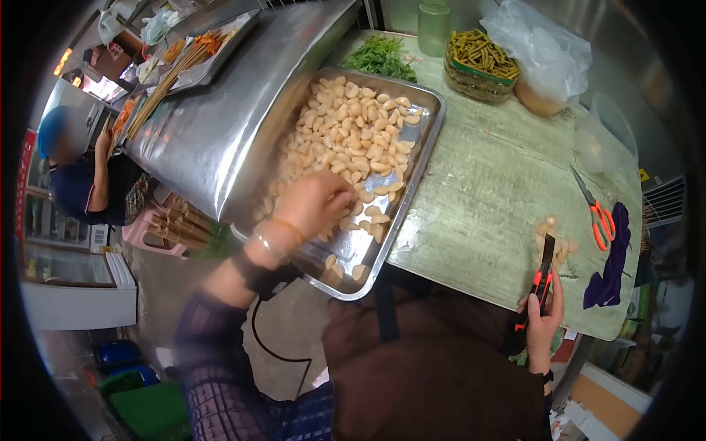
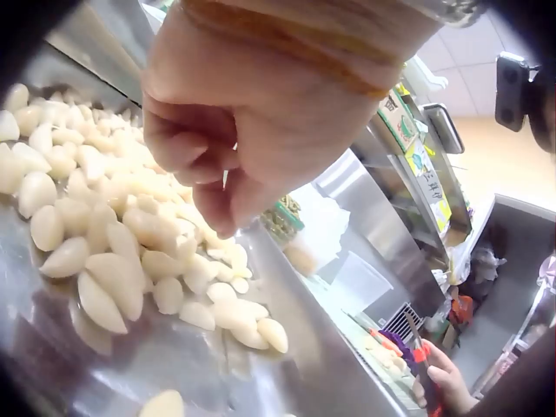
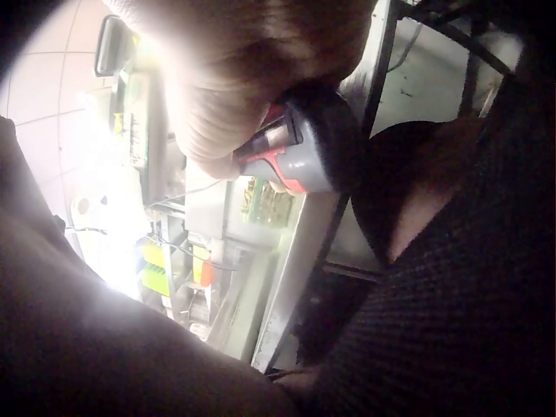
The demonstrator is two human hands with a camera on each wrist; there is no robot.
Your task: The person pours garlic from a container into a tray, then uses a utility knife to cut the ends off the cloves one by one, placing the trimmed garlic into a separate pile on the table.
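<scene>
Peeled garlic cloves (image 1: 353, 125) lie heaped in a steel tray (image 1: 428, 143), thinning out toward its near end. Over the cloves is my left hand (image 1: 312, 202), its fingers curled down and thumb and forefinger tips close together in the left wrist view. The fingers hide what may be between them; I cannot tell whether they hold a clove. At the table's near right edge my right hand (image 1: 543, 312) grips a utility knife (image 1: 543, 283) with a red-and-black handle, its dark blade pointing away from me. A few garlic pieces (image 1: 562, 246) lie beside the blade.
Scissors with orange handles (image 1: 603, 224) and a purple cloth (image 1: 614, 261) lie on the right. Green herbs (image 1: 381, 59), a green jar (image 1: 434, 28), a basket of green pods (image 1: 482, 62) and a clear tub (image 1: 607, 136) stand behind. Another person (image 1: 81, 176) is at far left.
</scene>
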